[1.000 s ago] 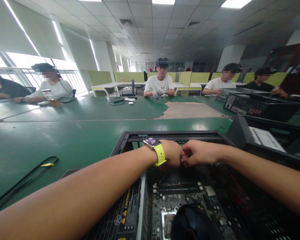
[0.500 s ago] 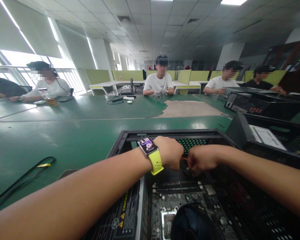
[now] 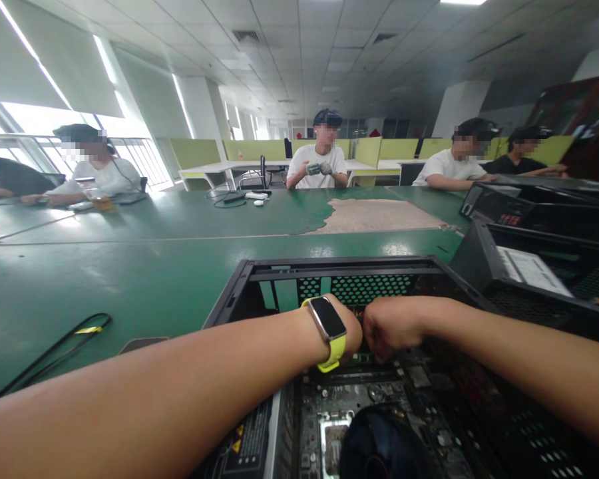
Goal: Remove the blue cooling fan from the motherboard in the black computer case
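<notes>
Right-hand fingers [image 3: 378,340], slim gap to left hand [image 3: 353,324], inside far case rim [image 3: 339,263]

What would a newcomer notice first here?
Probably the watch with its bright yellow-green strap, on the left wrist. The left hand and right hand are close together in an open black computer case on the green table. Across it sits a person in white.

"Where does the light come from?"
"Daylight glares through the windows [image 3: 30,118] at left; a ceiling panel [image 3: 463,2] glows overhead."
"Any reflections?"
"Whitish patches shine on the green surface [image 3: 130,279], while the computer case [image 3: 339,265] is dark inside."
"And sharpness?"
"Slightly hazy far off, with wide-angle stretching toward the edges."
</notes>
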The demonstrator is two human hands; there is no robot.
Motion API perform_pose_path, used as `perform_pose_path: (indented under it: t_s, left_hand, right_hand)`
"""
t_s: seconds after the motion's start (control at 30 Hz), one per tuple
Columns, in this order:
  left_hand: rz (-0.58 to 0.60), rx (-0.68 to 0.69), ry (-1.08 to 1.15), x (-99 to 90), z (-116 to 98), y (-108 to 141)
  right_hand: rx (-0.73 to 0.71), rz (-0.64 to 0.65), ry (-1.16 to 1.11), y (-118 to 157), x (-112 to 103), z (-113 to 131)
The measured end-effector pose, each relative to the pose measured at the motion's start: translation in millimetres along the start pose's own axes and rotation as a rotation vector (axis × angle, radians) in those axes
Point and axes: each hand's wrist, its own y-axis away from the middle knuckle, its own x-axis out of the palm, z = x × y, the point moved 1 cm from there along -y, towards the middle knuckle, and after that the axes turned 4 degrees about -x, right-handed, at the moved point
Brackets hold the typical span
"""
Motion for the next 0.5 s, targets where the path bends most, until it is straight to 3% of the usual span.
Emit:
perform_pose_path:
  t_s: [0.1,0.27,0.5]
  left_hand:
    - [0.100,-0.024,-0.117,1.4,-2,-3]
    - [0.078,0.001,-0.110,3.8,-3,-5]
    - [0.057,0.047,-0.109,2.1,-7,-1]
  right_hand:
    - [-0.025,-0.012,0.013,0,-1,2]
    - [-0.026,0.023,0.058,1,-2,6]
    - [0.096,0.152,0.321,7,-6,27]
